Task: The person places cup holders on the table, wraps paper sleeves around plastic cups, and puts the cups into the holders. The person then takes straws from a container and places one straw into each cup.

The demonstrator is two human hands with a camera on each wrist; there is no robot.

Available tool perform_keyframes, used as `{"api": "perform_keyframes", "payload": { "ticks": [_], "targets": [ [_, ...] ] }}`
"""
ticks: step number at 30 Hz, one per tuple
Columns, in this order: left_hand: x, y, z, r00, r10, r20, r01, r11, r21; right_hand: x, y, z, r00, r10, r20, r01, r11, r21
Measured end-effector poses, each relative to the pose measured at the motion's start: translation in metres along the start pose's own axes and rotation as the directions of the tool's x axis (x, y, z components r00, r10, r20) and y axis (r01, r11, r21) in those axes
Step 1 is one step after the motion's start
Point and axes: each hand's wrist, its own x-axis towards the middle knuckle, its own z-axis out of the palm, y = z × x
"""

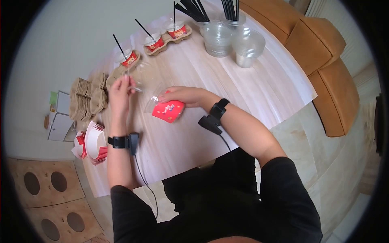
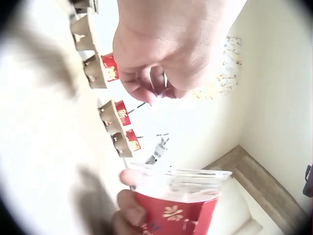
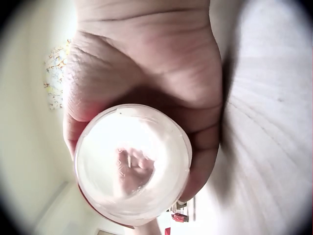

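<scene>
My right hand [image 1: 184, 96] grips a clear plastic cup [image 3: 133, 164] wrapped in a red paper sleeve [image 1: 168, 112] with "Lucky Day" lettering. The cup is tilted over the table, its round end facing the right wrist camera. Beyond the cup's rim, my left hand [image 1: 120, 91] is raised with fingertips pinched on a thin clear plastic piece [image 1: 144, 77] that looks like a round lid. In the left wrist view that piece is mostly washed out, and the left hand [image 2: 166, 54] is apart from the sleeved cup [image 2: 178, 210].
At the back, red-sleeved cups with black straws [image 1: 142, 27] stand in pulp carriers [image 1: 162, 48]. Stacked carriers [image 1: 81, 99] and red-and-white paper sleeves [image 1: 96, 143] line the left side. Clear cup stacks [image 1: 219, 38] and bundled black straws [image 1: 193, 10] stand back right, near a tan sofa [image 1: 308, 36].
</scene>
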Motion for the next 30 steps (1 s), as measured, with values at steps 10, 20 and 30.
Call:
{"api": "perform_keyframes", "payload": {
  "ticks": [10,20,30],
  "targets": [
    [0.103,0.07,0.157,0.895,-0.222,0.386,0.158,0.969,0.191,-0.011,-0.015,0.01,0.999,0.039,-0.038,-0.034,0.99,0.134],
    [0.15,0.025,0.226,0.984,-0.009,0.176,-0.07,0.895,0.441,-0.002,-0.002,0.006,0.99,-0.025,-0.139,0.042,0.992,0.118],
    [0.151,0.026,0.211,0.974,0.118,0.195,-0.21,0.798,0.564,-0.003,-0.005,0.008,0.983,-0.138,-0.122,0.159,0.969,0.189]
  ]
}}
